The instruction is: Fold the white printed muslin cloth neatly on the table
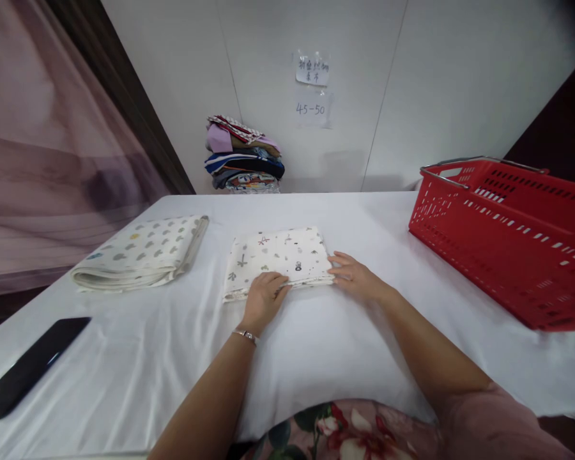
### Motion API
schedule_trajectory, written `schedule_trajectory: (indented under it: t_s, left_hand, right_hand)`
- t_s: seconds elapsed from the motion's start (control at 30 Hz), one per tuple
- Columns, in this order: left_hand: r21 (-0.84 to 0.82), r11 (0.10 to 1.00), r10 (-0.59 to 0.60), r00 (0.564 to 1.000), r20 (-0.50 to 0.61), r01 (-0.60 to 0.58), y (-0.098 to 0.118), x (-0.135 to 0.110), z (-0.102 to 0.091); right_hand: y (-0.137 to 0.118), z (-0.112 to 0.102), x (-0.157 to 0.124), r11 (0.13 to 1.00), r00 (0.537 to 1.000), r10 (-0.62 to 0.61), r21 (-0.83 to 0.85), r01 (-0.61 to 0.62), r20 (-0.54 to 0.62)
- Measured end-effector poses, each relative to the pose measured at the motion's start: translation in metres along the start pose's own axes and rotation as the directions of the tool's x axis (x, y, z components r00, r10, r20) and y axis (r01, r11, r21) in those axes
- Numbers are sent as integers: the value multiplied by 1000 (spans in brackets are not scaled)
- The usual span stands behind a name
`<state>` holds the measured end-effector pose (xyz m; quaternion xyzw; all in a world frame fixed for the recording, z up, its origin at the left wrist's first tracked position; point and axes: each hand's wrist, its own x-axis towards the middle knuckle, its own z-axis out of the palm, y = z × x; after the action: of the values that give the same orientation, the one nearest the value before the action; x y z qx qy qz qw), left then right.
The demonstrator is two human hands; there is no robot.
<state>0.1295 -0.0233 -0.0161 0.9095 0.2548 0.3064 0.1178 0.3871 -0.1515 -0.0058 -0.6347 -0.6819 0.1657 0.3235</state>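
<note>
A folded cream cloth (276, 257) with small printed figures lies flat on the white table (316, 332) in front of me. My left hand (262, 297) rests on its near edge, fingers curled onto the fabric. My right hand (353, 275) lies at the cloth's right near corner, fingers stretched flat against the edge. A second folded cloth (141, 252), cream with grey and coloured cloud shapes, sits to the left, apart from both hands.
A red plastic basket (508, 243) with metal handles stands at the right. A black phone (31, 365) lies near the table's left front edge. A stack of folded colourful cloths (242, 156) sits by the back wall under paper notes (312, 89).
</note>
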Motion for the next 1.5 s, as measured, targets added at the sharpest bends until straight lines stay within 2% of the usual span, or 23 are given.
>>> schedule_trajectory:
  t_s: [0.27, 0.43, 0.5, 0.63, 0.77, 0.97, 1.17, 1.5]
  left_hand:
    - [1, 1000, -2, 1000, 3, 2, 1, 2, 0]
    - [9, 1000, -7, 1000, 13, 7, 1, 1, 1]
    - [9, 1000, -9, 1000, 12, 9, 1, 1, 1]
    - [8, 1000, -8, 1000, 8, 8, 2, 2, 1]
    - [7, 1000, -7, 1000, 15, 6, 1, 2, 2]
    - [12, 1000, -12, 1000, 21, 11, 2, 1, 1]
    - [22, 1000, -4, 1000, 23, 3, 2, 1, 1]
    - [28, 1000, -11, 1000, 26, 10, 2, 1, 1]
  right_hand:
    - [-2, 3, 3, 994, 996, 80, 77, -77, -42]
    - [-1, 9, 4, 967, 983, 166, 206, -146, -81]
    - [-2, 9, 5, 967, 983, 160, 212, -139, -87]
    - [-6, 4, 4, 997, 989, 35, 72, -25, -144]
    - [-5, -1, 3, 997, 985, -76, -35, 71, -154]
    - [1, -4, 2, 995, 993, -90, -53, 87, -70]
    - [1, -9, 1, 982, 996, -81, -167, 85, 32]
    - [-1, -7, 2, 973, 995, -96, -209, 99, 22]
